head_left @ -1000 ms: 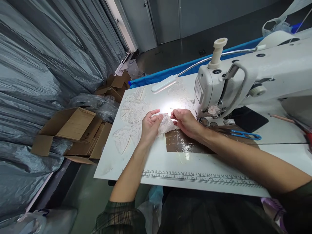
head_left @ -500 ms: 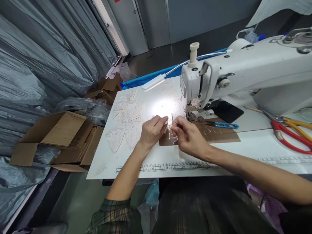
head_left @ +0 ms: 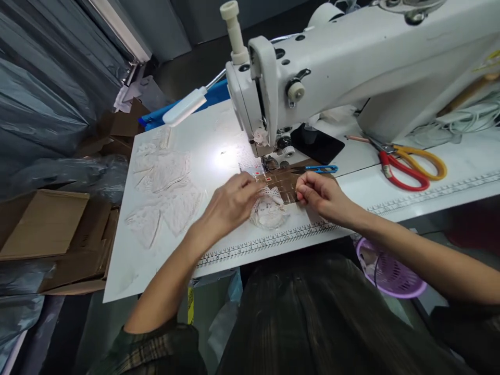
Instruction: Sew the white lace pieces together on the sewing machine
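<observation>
My left hand [head_left: 236,200] is over the white table, its fingers curled together at the upper left edge of a bunched white lace piece [head_left: 269,211]; what they grip, if anything, is hidden. To the right, my right hand [head_left: 317,192] is pinched at the right end of a brown strip [head_left: 291,182], and anything between its fingertips is too small to make out. Just beyond both hands stands the white sewing machine [head_left: 250,104], its needle area lit. Small blue snips [head_left: 322,169] lie behind my right hand.
White lace pieces [head_left: 167,172] lie at the table's left. Red and yellow scissors [head_left: 406,166] and a black flat object [head_left: 317,143] rest on the right. A printed ruler [head_left: 265,243] runs along the front edge. Cardboard boxes [head_left: 47,224] stand left, a purple basket [head_left: 394,271] below.
The view has shifted right and closer to the machine. My hands have moved apart, my right hand going rightward. The bunched lace now shows between them.
</observation>
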`<move>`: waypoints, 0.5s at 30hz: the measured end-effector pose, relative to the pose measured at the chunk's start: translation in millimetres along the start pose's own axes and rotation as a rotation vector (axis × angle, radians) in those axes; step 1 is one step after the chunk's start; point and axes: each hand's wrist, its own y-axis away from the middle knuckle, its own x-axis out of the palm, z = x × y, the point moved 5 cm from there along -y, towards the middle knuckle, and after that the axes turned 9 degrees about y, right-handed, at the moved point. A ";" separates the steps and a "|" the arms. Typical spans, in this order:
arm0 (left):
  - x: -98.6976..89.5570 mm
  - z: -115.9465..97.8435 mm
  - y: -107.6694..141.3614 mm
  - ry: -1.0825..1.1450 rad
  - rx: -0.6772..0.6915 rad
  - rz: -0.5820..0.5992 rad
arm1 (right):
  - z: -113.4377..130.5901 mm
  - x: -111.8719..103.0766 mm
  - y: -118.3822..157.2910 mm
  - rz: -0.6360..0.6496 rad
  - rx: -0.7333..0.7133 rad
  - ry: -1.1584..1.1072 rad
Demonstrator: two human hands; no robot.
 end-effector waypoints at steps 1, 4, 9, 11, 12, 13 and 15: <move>-0.4 6.2 -7.2 0.011 0.021 0.010 | 1.1 0.5 0.8 0.009 -0.007 -0.005; 15.3 15.5 -25.6 0.128 0.116 0.200 | 11.1 2.6 6.9 0.045 -0.046 0.021; 29.7 14.8 -33.2 0.197 0.161 0.316 | 25.0 -4.0 23.2 0.174 -0.076 0.225; 21.8 14.8 -29.6 0.222 0.115 0.244 | 21.9 -11.5 25.0 0.219 -0.050 0.395; 17.3 15.1 -26.5 0.227 0.084 0.214 | 19.8 -15.3 24.2 0.237 -0.046 0.490; 12.9 15.5 -22.6 0.226 0.053 0.185 | 18.3 -18.5 22.6 0.254 -0.057 0.573; 5.3 16.6 -14.0 0.243 -0.007 0.133 | 19.3 -21.7 18.0 0.285 -0.119 0.658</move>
